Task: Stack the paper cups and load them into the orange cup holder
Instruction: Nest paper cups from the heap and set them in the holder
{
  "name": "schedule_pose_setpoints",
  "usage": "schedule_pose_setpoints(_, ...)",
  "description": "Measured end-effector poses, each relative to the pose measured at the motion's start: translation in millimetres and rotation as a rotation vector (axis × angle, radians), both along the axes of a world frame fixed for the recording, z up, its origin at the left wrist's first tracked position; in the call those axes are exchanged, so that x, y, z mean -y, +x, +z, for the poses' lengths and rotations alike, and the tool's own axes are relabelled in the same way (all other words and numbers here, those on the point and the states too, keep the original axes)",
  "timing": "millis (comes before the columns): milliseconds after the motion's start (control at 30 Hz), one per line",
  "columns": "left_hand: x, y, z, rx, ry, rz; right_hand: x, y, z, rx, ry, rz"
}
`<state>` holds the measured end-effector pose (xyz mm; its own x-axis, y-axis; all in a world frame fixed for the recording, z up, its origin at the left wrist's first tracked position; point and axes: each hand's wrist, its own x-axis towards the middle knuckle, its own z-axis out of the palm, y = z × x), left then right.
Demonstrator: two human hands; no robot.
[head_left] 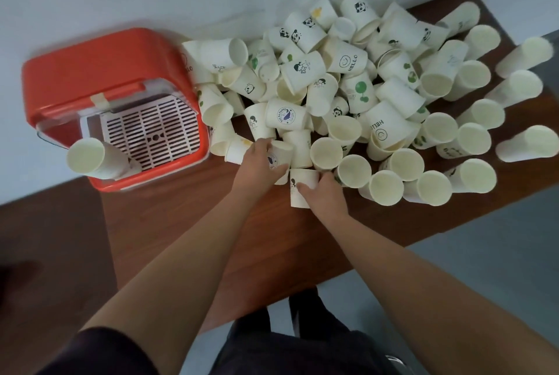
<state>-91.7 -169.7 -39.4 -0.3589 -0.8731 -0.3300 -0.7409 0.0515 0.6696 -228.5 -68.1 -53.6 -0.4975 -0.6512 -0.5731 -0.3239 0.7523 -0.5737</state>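
Note:
A big heap of white paper cups [341, 78] with small printed pictures covers the far and right part of the brown table [187, 208]. The orange cup holder [99, 72] stands at the table's left end, its clear lid raised over a white slotted tray [151, 129]. One stack of cups [90, 160] stands in its front left corner. My left hand [257, 166] grips an upside-down cup [279, 155] at the near edge of the heap. My right hand [323, 193] holds another upside-down cup [301, 190] just beside it.
Several upright stacks of cups [472, 135] stand in rows on the right side of the table. A pale wall runs behind the table. Grey floor shows at the right and below the table's near edge. My dark trousers are at the bottom.

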Motion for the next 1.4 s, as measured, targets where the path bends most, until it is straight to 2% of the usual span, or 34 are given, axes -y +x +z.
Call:
schedule_pose_setpoints(167,-5.3,1.5,-3.5,-0.016,-0.009,0.0,0.2,-5.2,-4.1,0.157,-0.038,-0.057)
schedule_pose_setpoints(333,-5.8,19.9,18.1,-0.119,0.057,0.07,-4.4,-3.4,15.6,0.286,-0.067,-0.084)
schedule_pose_setpoints(433,-5.7,46.0,31.9,-0.218,0.068,0.204,-5.2,-2.1,32.6,0.299,-0.091,-0.066)
schedule_pose_setpoints(533,-6.4,78.3,39.4,-0.322,0.172,0.401,-2.4,8.6,47.6,0.305,-0.112,-0.024)
schedule_pose_setpoints(667,-13.3,117.8,51.0,-0.603,0.32,0.619,11.4,42.5,65.5,0.35,-0.123,0.012)
schedule_pose_setpoints(767,-23.1,141.0,64.1,-0.722,0.376,0.638,28.3,75.6,81.8,0.434,-0.149,0.001)
schedule_pose_setpoints(900,-25.0,181.8,72.7,-0.825,0.409,0.674,53.7,117.0,105.6,0.429,-0.203,0.025)
schedule_pose_setpoints(967,-24.2,205.4,76.0,-0.784,0.392,0.632,65.0,135.5,114.7,0.419,-0.237,0.045)
schedule_pose_setpoints(1100,-21.1,251.2,86.0,-0.511,0.334,0.476,83.4,175.7,126.2,0.394,-0.278,0.088)
schedule_pose_setpoints(1200,-13.8,283.4,90.7,-0.381,0.353,0.345,91.8,205.0,130.2,0.391,-0.311,0.112)
schedule_pose_setpoints(1400,-1.6,323.4,100.1,-0.467,0.389,0.223,99.9,250.8,130.8,0.461,-0.308,0.149)
